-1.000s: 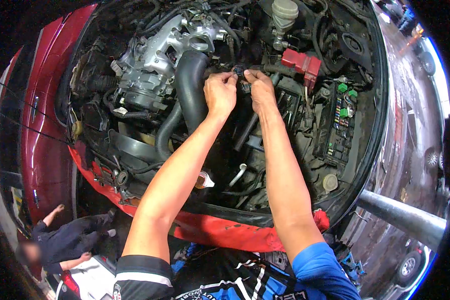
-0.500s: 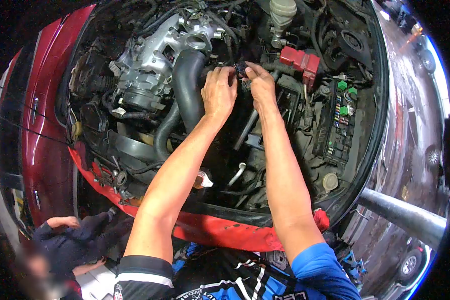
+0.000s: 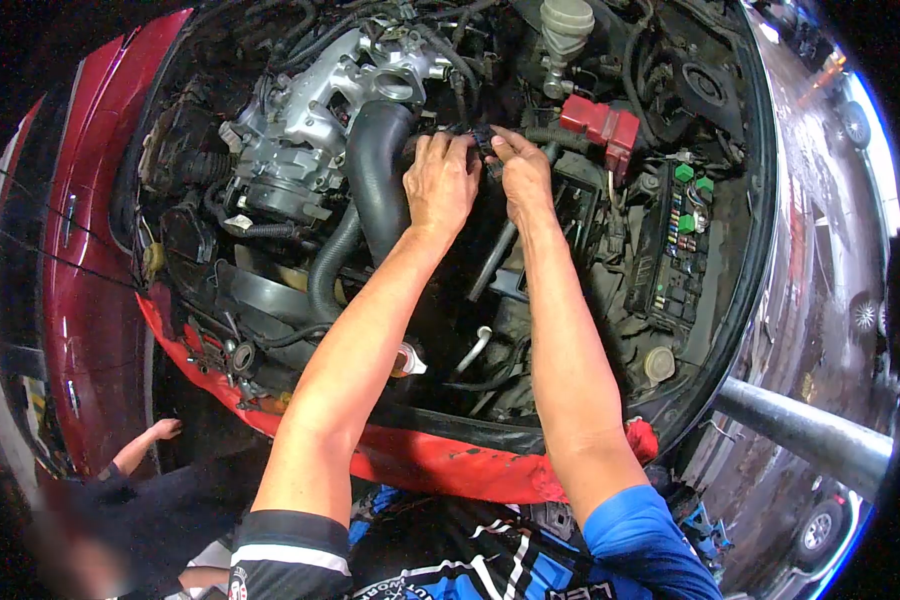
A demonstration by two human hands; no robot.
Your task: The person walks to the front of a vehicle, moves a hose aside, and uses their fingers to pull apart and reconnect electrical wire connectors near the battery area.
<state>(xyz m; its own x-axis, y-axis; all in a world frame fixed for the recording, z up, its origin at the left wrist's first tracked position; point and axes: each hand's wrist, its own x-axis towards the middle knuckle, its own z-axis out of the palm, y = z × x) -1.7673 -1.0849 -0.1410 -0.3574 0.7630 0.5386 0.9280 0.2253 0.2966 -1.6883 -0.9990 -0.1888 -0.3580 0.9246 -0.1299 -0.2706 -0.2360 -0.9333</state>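
A: Which large thing is around the work?
B: It is the wide, dark engine bay [image 3: 738, 200] of a car. On its far left sits the silver metal engine part [image 3: 315, 110], and a thick black curved hose [image 3: 380, 165] comes down just beside the left hand [image 3: 440, 185]. The red plastic cover [image 3: 605, 125] is to the right of the right hand [image 3: 526, 175].

A: And where is the thing between the hands?
B: The small black piece, which looks like a plastic connector [image 3: 481, 134], is at the far ends of both hands, to the right of the left fingers and slightly to the left of the right fingertips. Both hands are about equally near.

A: How are the hands closed?
B: The right one is nearly closed, its thumb and forefinger pinching this piece. The left one is curved, with fingers bent over; its fingertips are partly hidden, so I cannot tell if it grips.

A: And the long axis?
B: The piece is too small and covered; I cannot tell its direction.
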